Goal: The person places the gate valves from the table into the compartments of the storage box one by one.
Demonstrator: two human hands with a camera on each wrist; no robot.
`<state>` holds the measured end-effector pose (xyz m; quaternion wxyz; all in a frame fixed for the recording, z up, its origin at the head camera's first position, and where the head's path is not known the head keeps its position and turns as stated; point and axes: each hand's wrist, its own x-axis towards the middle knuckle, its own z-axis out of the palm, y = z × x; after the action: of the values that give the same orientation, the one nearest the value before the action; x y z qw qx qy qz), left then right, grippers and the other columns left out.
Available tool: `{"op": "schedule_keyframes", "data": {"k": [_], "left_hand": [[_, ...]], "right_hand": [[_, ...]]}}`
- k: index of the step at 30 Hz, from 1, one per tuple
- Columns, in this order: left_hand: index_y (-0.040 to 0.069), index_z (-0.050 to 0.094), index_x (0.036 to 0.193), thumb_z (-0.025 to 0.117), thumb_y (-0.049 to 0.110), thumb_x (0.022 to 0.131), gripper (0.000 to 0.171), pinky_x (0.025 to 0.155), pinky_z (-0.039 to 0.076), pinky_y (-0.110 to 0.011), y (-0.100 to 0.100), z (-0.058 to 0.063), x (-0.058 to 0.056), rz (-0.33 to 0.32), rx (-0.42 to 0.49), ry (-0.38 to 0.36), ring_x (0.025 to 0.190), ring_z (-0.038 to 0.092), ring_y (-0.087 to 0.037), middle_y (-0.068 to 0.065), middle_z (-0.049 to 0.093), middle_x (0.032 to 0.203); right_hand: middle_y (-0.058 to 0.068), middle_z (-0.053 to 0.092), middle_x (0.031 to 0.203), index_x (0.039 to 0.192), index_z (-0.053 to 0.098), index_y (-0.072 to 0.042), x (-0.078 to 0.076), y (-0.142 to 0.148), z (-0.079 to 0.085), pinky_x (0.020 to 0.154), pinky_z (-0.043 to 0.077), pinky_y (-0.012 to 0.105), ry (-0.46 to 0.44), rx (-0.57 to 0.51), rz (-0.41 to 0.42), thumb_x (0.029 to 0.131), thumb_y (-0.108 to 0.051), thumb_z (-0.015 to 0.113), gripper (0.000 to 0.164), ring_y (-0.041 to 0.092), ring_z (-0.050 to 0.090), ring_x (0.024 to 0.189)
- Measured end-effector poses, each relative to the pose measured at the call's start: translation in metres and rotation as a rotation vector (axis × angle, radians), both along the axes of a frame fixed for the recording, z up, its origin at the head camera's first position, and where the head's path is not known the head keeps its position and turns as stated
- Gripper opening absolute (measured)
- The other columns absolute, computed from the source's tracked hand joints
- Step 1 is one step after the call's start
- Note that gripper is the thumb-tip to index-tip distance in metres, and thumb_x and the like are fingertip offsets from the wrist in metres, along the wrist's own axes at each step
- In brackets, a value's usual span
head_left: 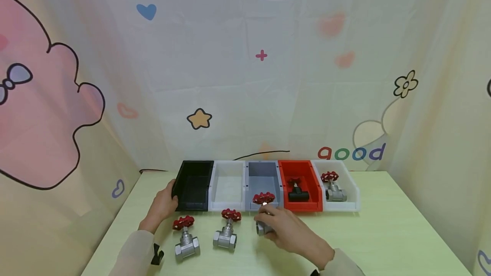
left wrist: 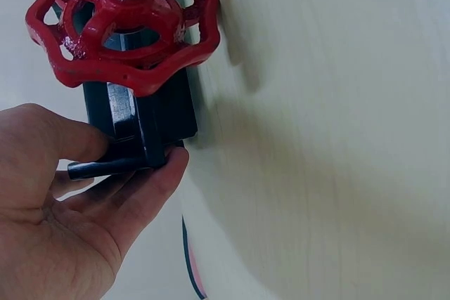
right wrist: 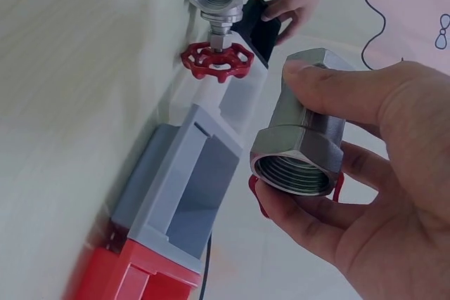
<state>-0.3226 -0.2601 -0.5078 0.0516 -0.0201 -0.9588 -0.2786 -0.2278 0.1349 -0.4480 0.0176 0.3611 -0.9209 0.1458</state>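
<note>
My left hand (head_left: 163, 205) grips the left side wall of the black bin (head_left: 192, 205), at the row's left end. In the left wrist view the thumb lies on the inner side of the wall and the fingers on the outer side. My right hand (head_left: 289, 231) holds a metal valve (right wrist: 299, 149) by its body, in front of the grey bin (head_left: 262, 169). Its threaded opening shows in the right wrist view, and its red handwheel (head_left: 263, 198) overlaps the grey bin's front in the head view. Two similar valves, one left (head_left: 187, 244) and one middle (head_left: 225, 238), sit on the table between my hands.
The bins stand side by side against the curtain (head_left: 230, 76). A white bin (head_left: 228, 205) is between black and grey. The red bin (head_left: 303, 169) holds a black valve (head_left: 298, 194); the rightmost white bin (head_left: 354, 191) holds a silver valve (head_left: 335, 193) with a red handwheel.
</note>
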Motion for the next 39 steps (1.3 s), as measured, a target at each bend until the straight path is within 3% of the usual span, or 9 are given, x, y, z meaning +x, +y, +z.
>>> {"op": "schedule_keyframes", "data": {"k": [23, 39], "left_hand": [[-0.006, 0.023, 0.152, 0.049, 0.008, 0.096, 0.063, 0.087, 0.051, -0.055, 0.002, 0.000, 0.001, 0.001, 0.008, -0.018, 0.107, 0.062, -0.042, -0.038, 0.053, 0.132], [-0.007, 0.023, 0.151, 0.049, 0.007, 0.095, 0.063, 0.084, 0.052, -0.053, 0.000, -0.001, 0.000, -0.002, 0.001, -0.009, 0.105, 0.063, -0.043, -0.038, 0.055, 0.130]], "right_hand": [[0.001, 0.062, 0.125, 0.122, 0.067, -0.021, -0.015, 0.001, 0.014, 0.091, 0.054, 0.041, 0.133, -0.021, -0.047, 0.081, -0.017, 0.080, 0.043, 0.020, 0.063, 0.103], [0.001, 0.062, 0.125, 0.122, 0.067, -0.020, -0.029, -0.002, 0.019, 0.090, 0.055, 0.038, 0.150, -0.044, -0.067, 0.080, -0.011, 0.080, 0.045, 0.020, 0.063, 0.103]]}}
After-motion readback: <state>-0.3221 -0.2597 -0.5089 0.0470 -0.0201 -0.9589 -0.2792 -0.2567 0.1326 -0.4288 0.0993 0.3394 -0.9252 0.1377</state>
